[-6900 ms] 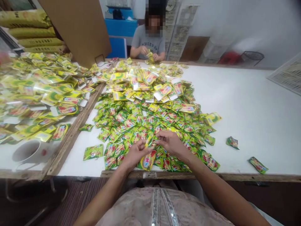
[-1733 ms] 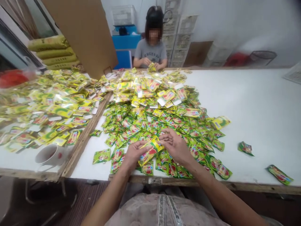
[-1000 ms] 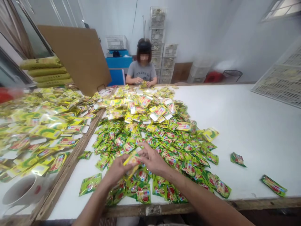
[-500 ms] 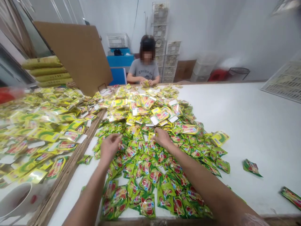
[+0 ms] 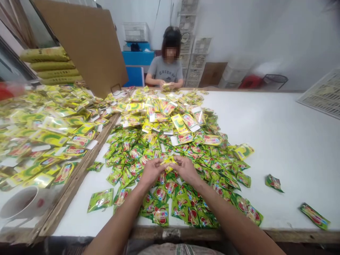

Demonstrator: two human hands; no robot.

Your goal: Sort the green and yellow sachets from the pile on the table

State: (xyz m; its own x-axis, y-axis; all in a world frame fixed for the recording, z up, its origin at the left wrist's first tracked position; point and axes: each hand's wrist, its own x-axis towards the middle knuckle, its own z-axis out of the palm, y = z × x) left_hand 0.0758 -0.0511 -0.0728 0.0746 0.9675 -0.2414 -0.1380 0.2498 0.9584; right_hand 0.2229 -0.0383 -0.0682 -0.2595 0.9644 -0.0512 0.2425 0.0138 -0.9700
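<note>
Held between my two hands, just above the near part of the heap, is a small yellow printed carton (image 5: pixel 169 162), partly covered by fingers. My left hand (image 5: pixel 154 171) pinches its left side, and my right hand (image 5: pixel 187 170) grips the right side. Green sachets (image 5: pixel 170 186) with a red fruit print lie beneath and all round both hands. Beyond them rests a pile of yellow-and-green cartons (image 5: pixel 179 124), several with white flaps sticking out.
A wooden strip (image 5: pixel 79 177) divides the white table (image 5: pixel 255 124) from more cartons (image 5: pixel 50 136) at left, where a white cup (image 5: pixel 20 202) stands. A co-worker (image 5: pixel 166 69) sits opposite, handling packets. Loose sachets (image 5: pixel 315 215) lie at right. A cardboard sheet (image 5: pixel 85 46) leans at back left.
My hands were apart, the right at a yellow carton; now they have come together around a carton, nearer to me. The view has tilted down. A green sachet now shows by my left forearm.
</note>
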